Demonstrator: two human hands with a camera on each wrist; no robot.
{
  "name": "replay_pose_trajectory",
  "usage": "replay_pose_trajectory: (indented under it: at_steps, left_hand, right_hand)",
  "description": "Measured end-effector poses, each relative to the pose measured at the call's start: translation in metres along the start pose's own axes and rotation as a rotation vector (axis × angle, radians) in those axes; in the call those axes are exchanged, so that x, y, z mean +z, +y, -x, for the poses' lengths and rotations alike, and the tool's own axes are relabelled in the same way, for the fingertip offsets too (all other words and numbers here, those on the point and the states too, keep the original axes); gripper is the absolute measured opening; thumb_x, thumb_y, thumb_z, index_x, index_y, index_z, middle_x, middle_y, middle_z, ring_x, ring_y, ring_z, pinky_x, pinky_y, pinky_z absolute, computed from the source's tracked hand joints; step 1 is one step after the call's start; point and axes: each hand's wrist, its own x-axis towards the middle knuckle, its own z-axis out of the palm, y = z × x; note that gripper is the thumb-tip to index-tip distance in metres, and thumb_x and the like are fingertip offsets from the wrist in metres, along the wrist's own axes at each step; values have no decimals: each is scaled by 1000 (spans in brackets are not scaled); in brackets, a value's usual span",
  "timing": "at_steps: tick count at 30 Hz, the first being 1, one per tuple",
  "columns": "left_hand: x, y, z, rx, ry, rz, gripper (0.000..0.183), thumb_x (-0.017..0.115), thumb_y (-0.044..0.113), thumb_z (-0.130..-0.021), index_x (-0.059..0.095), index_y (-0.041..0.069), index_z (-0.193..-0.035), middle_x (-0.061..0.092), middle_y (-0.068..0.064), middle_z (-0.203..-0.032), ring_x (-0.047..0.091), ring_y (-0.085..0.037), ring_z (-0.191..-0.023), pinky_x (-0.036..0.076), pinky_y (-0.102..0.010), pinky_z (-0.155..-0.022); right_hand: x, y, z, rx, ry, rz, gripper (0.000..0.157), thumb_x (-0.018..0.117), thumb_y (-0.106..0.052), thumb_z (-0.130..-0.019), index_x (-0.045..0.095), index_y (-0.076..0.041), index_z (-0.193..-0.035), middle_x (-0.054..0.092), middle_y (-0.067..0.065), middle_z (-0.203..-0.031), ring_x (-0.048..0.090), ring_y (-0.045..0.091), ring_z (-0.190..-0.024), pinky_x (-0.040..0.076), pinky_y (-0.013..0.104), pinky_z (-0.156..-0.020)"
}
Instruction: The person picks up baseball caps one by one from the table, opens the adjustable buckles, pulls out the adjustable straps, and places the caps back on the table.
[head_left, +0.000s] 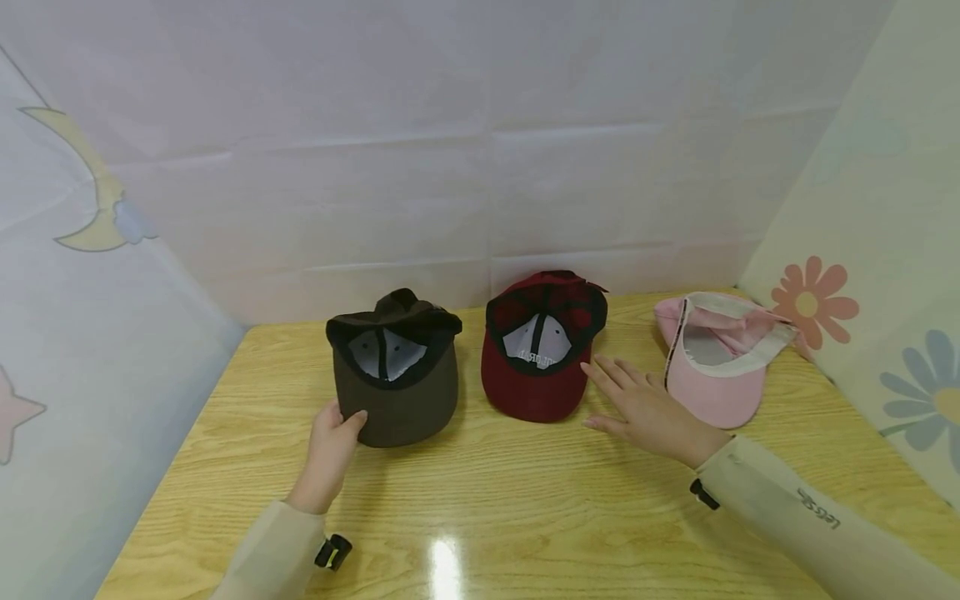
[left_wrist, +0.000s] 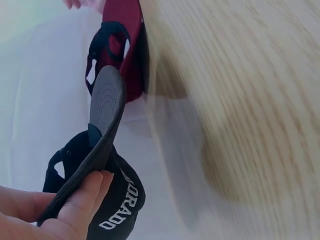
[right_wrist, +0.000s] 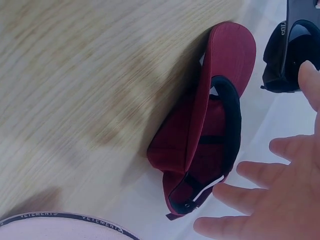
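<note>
My left hand pinches the brim of a dark grey-brown baseball cap, thumb on one face and fingers on the other. Its hollow inside faces up toward me, and white letters on its front panel show in the left wrist view. To its right, a dark red baseball cap lies upside down with its brim toward me. My right hand hovers with fingers spread between this cap and a pink baseball cap, holding nothing. In the right wrist view, the spread fingers stand beside the red cap.
All three caps are near the back edge of a wood-grain table. A pale sheet hangs behind it. Side panels with a moon and flowers stand left and right.
</note>
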Motion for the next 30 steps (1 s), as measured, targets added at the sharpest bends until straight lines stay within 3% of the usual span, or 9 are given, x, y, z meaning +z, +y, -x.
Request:
replay_pose_trajectory:
  at_steps: [14,23,30]
  left_hand:
    - [8,8,5,27,-10,17,33,41,-2,-100,45,-11,-131,52,-27,-132,51,-34,-121,43,-37,-97]
    - [11,9,9,33,-22,41,32,41,-3,-100,45,-11,-130,53,-26,-131,53,-32,-119,45,-22,-88]
    - [14,10,12,42,-33,62,34,41,-3,-100,43,-11,-133,51,-26,-134,50,-33,-123,43,-31,-98]
  right_hand:
    - [0,-1,0,-1,3,-15,70,63,-39,-94,37,-1,-147,35,26,-148,34,52,-131,29,73,-95]
    - [-1,-2,0,-25,26,-6,70,65,-37,-93,38,-1,-146,38,27,-146,37,52,-129,31,73,-94]
    - [-3,-4,-1,-33,35,-6,69,65,-37,-93,39,-1,-145,39,26,-146,38,50,-129,32,72,-94]
